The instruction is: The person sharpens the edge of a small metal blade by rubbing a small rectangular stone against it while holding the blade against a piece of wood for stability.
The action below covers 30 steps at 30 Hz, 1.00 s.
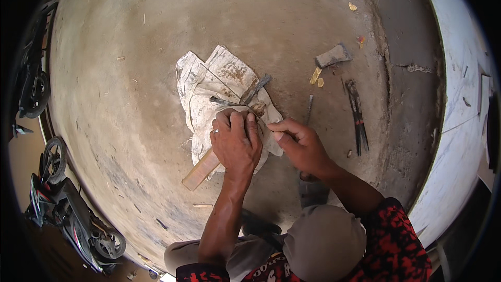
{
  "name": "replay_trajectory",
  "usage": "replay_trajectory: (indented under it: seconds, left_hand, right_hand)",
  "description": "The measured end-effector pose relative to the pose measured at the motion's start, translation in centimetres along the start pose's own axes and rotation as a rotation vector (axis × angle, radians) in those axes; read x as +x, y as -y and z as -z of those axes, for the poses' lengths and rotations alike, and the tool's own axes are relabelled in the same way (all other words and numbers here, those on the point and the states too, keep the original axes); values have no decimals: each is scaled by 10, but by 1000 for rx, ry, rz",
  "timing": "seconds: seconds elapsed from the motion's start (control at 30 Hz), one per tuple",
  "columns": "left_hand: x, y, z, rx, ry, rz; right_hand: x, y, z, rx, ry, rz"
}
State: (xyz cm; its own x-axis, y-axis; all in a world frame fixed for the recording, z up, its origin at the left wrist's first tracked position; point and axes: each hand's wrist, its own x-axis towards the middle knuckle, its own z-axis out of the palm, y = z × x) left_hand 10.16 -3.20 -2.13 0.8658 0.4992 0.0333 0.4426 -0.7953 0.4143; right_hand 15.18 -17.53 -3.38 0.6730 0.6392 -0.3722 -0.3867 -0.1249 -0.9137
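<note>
A crumpled, dirt-stained white sack (201,83) lies on the concrete. My left hand (235,143) presses on it with bent fingers, around something I cannot make out; a pale wooden bar (198,172) sticks out beneath that hand. Just to its right, my right hand (297,143) pinches the lower end of a thin rod (224,84) that crosses the sack diagonally. Two dark, worn metal pieces (255,87) lie crossed above my fingertips, beside a brownish lump (259,107).
Long dark tongs (357,120), a narrow metal tool (310,107) and a block-like tool head (332,56) with yellow scraps (315,77) lie to the right. Parked motorbikes (73,214) line the left edge; a cracked concrete edge and a pale tiled strip (454,141) run along the right.
</note>
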Motion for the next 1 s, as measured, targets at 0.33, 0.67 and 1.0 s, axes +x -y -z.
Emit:
replay_trajectory:
  seconds: [0.33,0.67,1.0]
  left_hand:
    - [-2,8,13,-186,32,6]
    - [-3,14,3,-455,-107,83]
    - [-1,12,14,-517,-17,145]
  right_hand:
    - [-8,-2,6,347,-43,-292]
    - [-12,13,6,215,-20,-112]
    - [-11,11,7,-32,26,-89]
